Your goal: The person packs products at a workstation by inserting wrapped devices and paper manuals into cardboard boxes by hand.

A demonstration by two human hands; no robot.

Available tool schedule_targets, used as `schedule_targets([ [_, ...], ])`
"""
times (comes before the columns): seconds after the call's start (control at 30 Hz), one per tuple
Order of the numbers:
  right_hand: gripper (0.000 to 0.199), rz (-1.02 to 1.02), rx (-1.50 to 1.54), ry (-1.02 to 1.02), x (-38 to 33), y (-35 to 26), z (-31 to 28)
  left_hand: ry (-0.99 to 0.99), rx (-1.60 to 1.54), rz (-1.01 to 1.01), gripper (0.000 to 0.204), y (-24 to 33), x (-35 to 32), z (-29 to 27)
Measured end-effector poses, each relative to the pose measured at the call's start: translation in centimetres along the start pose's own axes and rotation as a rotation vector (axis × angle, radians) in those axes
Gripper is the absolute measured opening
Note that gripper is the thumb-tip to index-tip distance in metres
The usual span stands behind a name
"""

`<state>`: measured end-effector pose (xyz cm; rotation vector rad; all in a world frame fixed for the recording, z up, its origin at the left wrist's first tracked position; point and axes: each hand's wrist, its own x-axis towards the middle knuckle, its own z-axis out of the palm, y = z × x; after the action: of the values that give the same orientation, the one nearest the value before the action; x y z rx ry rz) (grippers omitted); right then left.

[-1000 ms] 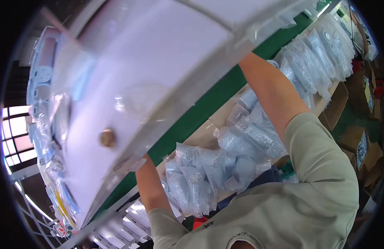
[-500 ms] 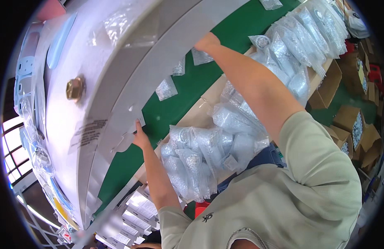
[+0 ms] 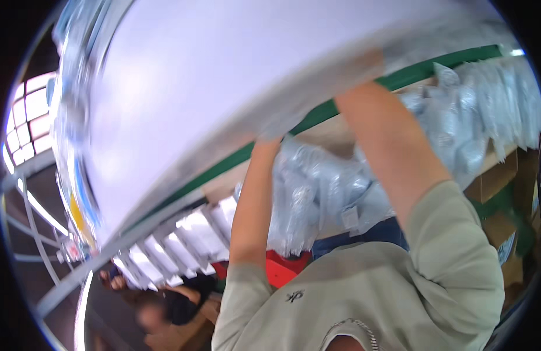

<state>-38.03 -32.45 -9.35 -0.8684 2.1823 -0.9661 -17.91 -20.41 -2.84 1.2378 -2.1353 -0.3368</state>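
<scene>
A large white panel (image 3: pixel 224 76) with a blurred rim fills the upper part of the head view, very close. My left hand (image 3: pixel 269 138) reaches to its lower rim; only the wrist end shows and the fingers are hidden. My right hand (image 3: pixel 369 63) is farther right at the same rim, smeared by motion and partly covered, so its finger pose is unclear. Whether either hand holds anything cannot be made out. Below and between my forearms lie clear bubble-wrap bags (image 3: pixel 317 181) with contents inside, along the near side of the green work surface (image 3: pixel 323 116).
More bubble-wrap bags (image 3: pixel 487 99) are lined up at the right. White boxes (image 3: pixel 183 240) stand in a row at the left, beside a grey rail (image 3: pixel 77 284). A red object (image 3: pixel 287 269) sits below the bags. Cardboard boxes (image 3: pixel 494 177) are at far right; another person (image 3: pixel 183 304) is lower left.
The view has swung, and the white panel now covers more of the green surface. Both hands, plainer before, are now mostly hidden at its rim. The left forearm appears farther right.
</scene>
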Motion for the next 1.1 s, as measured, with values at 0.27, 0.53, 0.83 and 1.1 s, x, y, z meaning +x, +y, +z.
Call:
schedule_targets([
  [0.27,0.102,-0.13,-0.536,0.022,4.5,6.3,-0.1,-0.113,0.254,-0.155,0.084,-4.1,5.5,10.0],
  [0.53,0.047,0.142,0.002,-0.099,-0.2,5.1,-9.9,-0.067,-1.195,-0.957,0.034,-2.2,4.4,4.8],
  [0.83,0.036,0.057,0.486,-0.157,-12.2,-1.1,-25.3,-0.13,-1.38,-1.024,0.038,-1.1,5.6,5.4],
  [1.1,0.058,-0.209,-0.081,0.4,-9.0,9.7,-48.7,-0.037,-1.291,-0.936,0.053,10.7,-2.7,-3.1],
])
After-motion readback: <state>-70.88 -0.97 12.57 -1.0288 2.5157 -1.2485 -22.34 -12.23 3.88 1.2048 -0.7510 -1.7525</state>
